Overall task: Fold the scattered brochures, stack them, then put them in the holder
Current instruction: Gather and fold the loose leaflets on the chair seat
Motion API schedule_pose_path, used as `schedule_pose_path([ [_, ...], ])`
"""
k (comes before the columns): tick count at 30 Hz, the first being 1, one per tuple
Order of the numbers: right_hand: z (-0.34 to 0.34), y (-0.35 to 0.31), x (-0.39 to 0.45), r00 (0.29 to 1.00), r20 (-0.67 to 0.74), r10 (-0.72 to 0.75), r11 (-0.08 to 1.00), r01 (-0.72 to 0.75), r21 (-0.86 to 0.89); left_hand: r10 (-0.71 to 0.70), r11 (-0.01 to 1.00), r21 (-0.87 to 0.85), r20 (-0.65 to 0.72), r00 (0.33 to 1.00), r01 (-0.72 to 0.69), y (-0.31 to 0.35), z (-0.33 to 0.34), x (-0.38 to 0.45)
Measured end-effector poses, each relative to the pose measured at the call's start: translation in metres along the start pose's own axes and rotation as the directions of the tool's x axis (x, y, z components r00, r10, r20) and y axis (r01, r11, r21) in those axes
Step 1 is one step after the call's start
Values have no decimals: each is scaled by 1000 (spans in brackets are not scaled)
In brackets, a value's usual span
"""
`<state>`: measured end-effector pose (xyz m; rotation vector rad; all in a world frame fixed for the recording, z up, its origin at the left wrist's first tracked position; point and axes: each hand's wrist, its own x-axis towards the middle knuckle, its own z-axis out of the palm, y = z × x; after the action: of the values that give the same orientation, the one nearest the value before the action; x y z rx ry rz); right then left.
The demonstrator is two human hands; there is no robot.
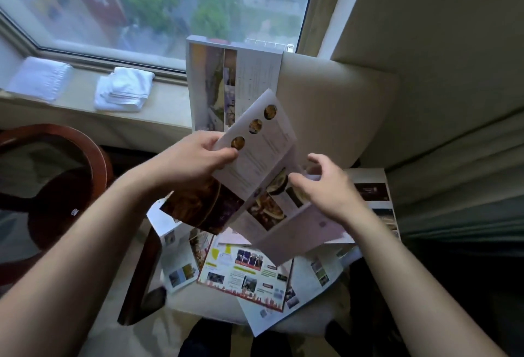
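Above scattered brochures [243, 274], left hand [192, 158] pinches a food brochure [263, 158]; right hand [323, 186] spread.

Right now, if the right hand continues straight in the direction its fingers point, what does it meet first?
Most likely the food brochure held up by the left hand. The right hand has open fingers pointing left toward its lower panel, almost touching, though depth is uncertain.

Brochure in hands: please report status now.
Left hand grips food brochure; right hand touches its fold. Other brochures lie unfolded on the seat below. Nothing blocking.
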<state>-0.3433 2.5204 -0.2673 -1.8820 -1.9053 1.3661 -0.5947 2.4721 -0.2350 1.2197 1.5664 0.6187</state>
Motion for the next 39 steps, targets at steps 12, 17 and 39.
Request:
schedule_pose_path([
  [12, 25, -6, -14, 959, 280, -48, 436, -232, 870, 276, 958, -104, 79, 958, -268, 5, 88, 0],
  [17, 20, -6, -10, 981, 188, 52, 483, -190, 855, 116, 936, -340, 47, 992, -94, -21, 78, 14],
  [39, -27, 43, -1, 984, 176, 17, 672, -142, 727, -124, 428, -851, 279, 952, 305, -100, 71, 25],
])
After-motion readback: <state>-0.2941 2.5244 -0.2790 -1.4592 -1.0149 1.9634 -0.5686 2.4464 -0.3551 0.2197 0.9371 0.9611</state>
